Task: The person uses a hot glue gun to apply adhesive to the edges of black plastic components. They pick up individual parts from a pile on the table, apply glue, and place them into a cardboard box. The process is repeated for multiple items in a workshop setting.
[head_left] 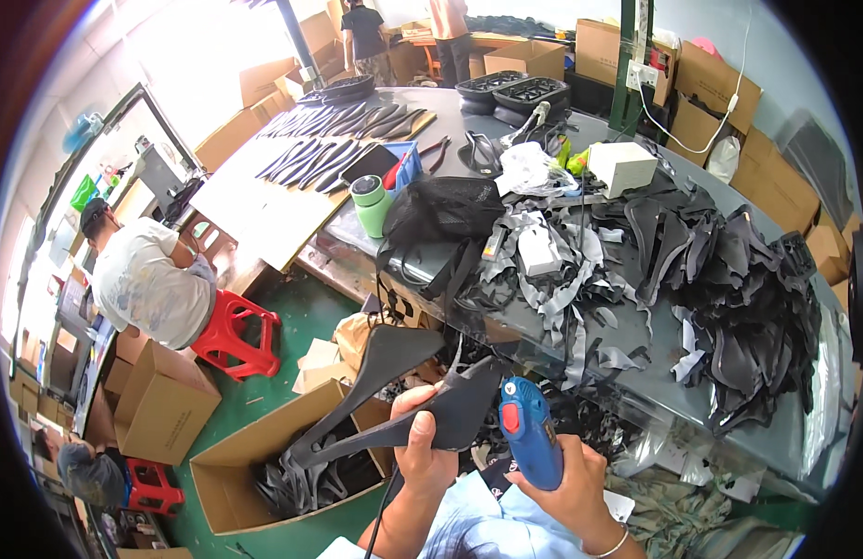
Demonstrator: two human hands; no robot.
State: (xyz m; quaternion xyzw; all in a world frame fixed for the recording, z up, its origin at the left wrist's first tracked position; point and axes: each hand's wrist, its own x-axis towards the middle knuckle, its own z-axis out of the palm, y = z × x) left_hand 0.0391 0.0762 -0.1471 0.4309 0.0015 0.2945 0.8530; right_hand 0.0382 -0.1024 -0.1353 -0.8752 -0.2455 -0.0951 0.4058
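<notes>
My left hand (pixel 422 447) is closed on a black two-winged piece (pixel 380 365), thumb on top of its right wing. The wings spread away from me and meet at a narrow end on the left. A blue handheld power tool (pixel 536 456) with a red button sits in my right hand (pixel 576 489), fingers wrapped round its body. Its head is close beside the right wing; I cannot tell whether they touch. Below the piece stands an open cardboard box (pixel 212 470) with similar black pieces (pixel 305 489) in it.
The grey table (pixel 627 373) bears grey strips (pixel 552 298), a heap of black pieces (pixel 729 289), a black mesh bag (pixel 445 210) and a green bottle (pixel 368 205). Dark curved parts (pixel 310 163) lie in rows farther off. On the left, a person (pixel 156 270) sits on a red stool (pixel 236 331).
</notes>
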